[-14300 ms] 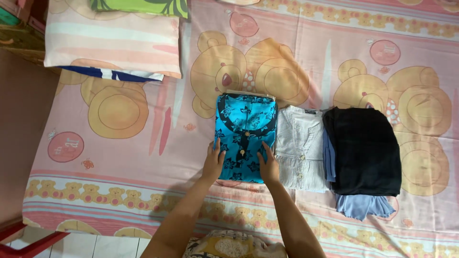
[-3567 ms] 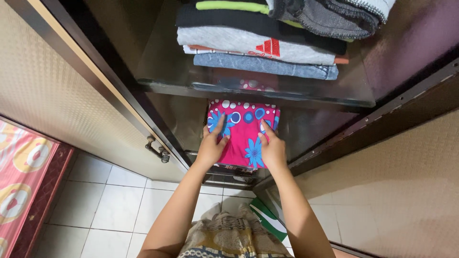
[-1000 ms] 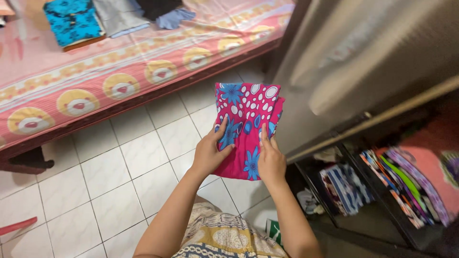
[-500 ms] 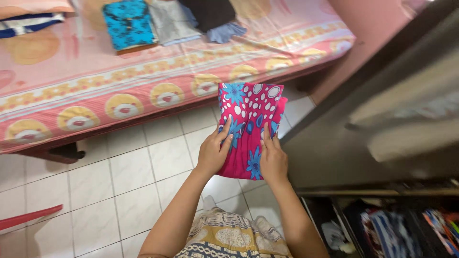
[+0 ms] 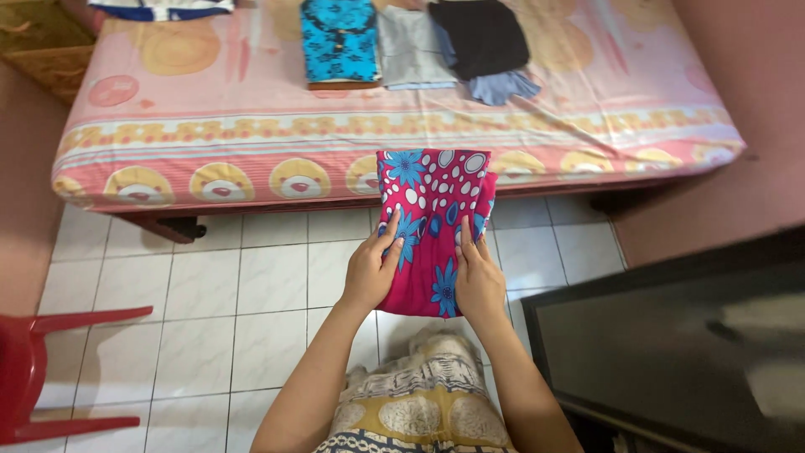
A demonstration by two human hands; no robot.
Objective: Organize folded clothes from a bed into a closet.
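Magenta cloth with blue flowers and white dots, a folded garment [image 5: 434,226], is held flat between both hands over the white tiled floor [image 5: 210,294]. The left hand [image 5: 371,273] grips its left edge and the right hand [image 5: 478,281] its right edge, fingers spread on top. Beyond the garment stands the bed [image 5: 210,143] with a pink patterned sheet; on it, well apart from the garment, lie a folded blue piece [image 5: 340,40], a grey one [image 5: 408,46] and a black one [image 5: 480,35]. A red chair [image 5: 33,369] stands left of the garment.
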